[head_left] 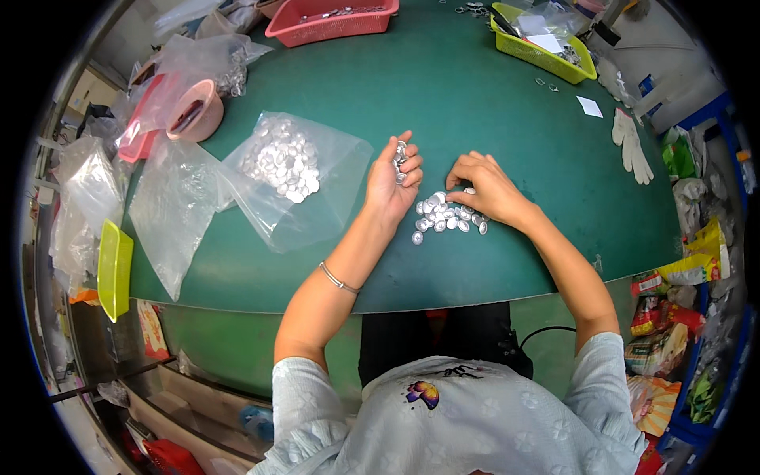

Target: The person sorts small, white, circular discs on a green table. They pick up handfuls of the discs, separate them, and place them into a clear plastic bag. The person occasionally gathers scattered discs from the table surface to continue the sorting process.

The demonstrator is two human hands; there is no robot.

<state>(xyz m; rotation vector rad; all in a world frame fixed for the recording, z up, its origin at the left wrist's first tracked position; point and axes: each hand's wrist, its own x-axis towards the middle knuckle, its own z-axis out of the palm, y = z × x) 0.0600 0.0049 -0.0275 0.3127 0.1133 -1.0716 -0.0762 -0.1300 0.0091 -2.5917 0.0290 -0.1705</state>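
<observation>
My left hand (396,176) is curled palm-up around several small silvery round metal pieces. Just to its right, a loose pile of the same silver discs (443,215) lies on the green table (317,277). Over the far right side of this pile is my right hand (484,188), its fingers bent down and pinched at the discs; whether one is between the fingertips is hidden. Left of my left hand, a clear plastic bag (340,158) lies flat with a heap of silver discs (281,157) in it.
Another clear bag (176,206) lies farther left, near a pink cup (207,119) and a yellow-green basket (115,269). At the back stand a red basket (332,28) and a lime basket (546,59) with small metal parts. A white glove (631,146) lies at right.
</observation>
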